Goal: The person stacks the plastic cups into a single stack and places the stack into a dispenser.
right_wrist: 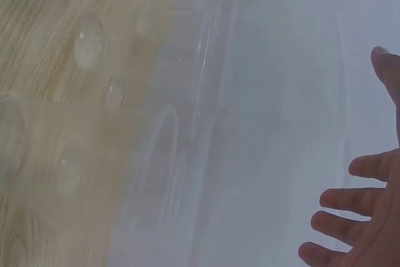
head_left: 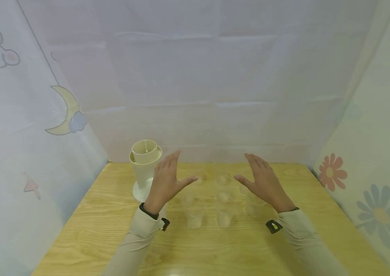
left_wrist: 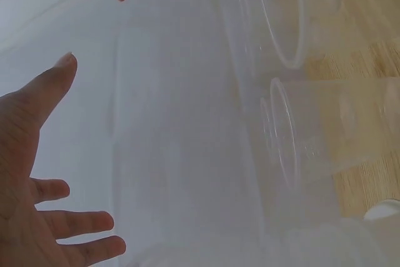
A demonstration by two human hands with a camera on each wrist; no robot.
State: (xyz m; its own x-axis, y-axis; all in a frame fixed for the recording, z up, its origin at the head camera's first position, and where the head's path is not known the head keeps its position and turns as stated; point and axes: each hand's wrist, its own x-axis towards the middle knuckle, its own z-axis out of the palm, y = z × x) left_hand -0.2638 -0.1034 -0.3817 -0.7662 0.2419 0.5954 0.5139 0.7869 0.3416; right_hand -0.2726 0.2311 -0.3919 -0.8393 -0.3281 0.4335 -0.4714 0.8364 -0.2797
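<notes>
My left hand point(head_left: 167, 180) is raised over the left part of the table, its fingers straight and thumb spread out. Opposite it, my right hand point(head_left: 265, 184) is held up in much the same way, palm facing inward. Neither hand touches anything. Several clear plastic cups point(head_left: 224, 216) stand upright on the table between and below the hands; their edges are faint. From the left wrist, a clear cup point(left_wrist: 331, 129) shows beyond the spread fingers. The right wrist view also has a clear cup point(right_wrist: 69, 161) close by, with the fingers point(right_wrist: 353, 201) apart from it.
A cream-white cylindrical holder point(head_left: 144, 172) with a nested inner tube and a round base stands at the back left, partly behind my left hand. The wooden table point(head_left: 112, 226) ends at a pale hanging cloth point(head_left: 188, 76). Printed cloths flank both sides.
</notes>
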